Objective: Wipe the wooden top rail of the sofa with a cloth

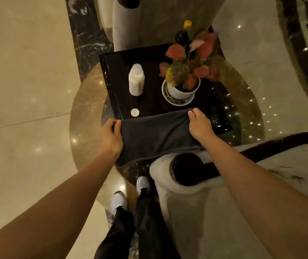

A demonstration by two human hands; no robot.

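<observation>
We hold a dark grey cloth point(155, 135) stretched between both hands: our left hand point(110, 136) pinches one upper corner, our right hand point(199, 126) grips the other. The cloth hangs over the near edge of the dark desk point(112, 86), which carries a white bottle point(136, 79), a small white cap point(134, 112) and a potted plant point(183, 79). The sofa's wooden top rail point(280, 144), probably dark wood, runs off to the right beneath our right forearm.
</observation>
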